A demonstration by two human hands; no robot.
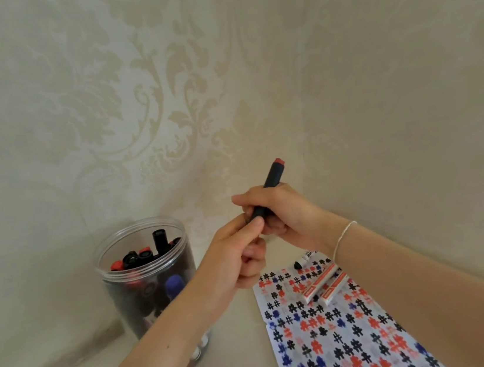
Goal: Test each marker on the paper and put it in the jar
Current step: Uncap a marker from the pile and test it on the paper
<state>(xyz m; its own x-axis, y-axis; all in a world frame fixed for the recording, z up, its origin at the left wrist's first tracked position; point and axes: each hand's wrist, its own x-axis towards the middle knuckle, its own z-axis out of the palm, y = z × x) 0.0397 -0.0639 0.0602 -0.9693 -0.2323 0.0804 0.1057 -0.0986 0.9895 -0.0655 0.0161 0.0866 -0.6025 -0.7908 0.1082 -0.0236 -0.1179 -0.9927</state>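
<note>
- Head view. Right hand [284, 211] grips a black marker [269, 189] round the barrel, held tilted with its red end up and toward the wall, above the far edge of the paper [340, 333].
- Left hand [237, 251] meets the marker's lower end; thumb and forefinger pinch there, the other fingers curled in. The lower end is hidden behind the fingers, so cannot tell if a cap is on, coming off, or going back on.
- Judgement: step in hand is capping or uncapping this marker; which of the two is not readable from this view.
- Clear plastic jar [149, 275] stands on the desk [235, 353] to the left, just beside the left forearm, open-topped. It holds many markers, packed upright: black, red and blue ends show at and below the rim.
- Paper lies flat on the desk under the right forearm, covered nearly edge to edge with hash marks in black, red and blue. Little bare paper left.
- On the far part of the paper: two white markers with red print [325, 284] lying side by side, and one more marker [304, 259] with a black end just beyond them, partly hidden by the right wrist.
- Progress, as judged: most markers tested and jarred. Left to do: the one in hand, plus at least the three lying on the paper. More may be hidden under the arm.
- Thin bracelet [343, 236] on the right wrist; patterned wallpaper [162, 101] behind.
</note>
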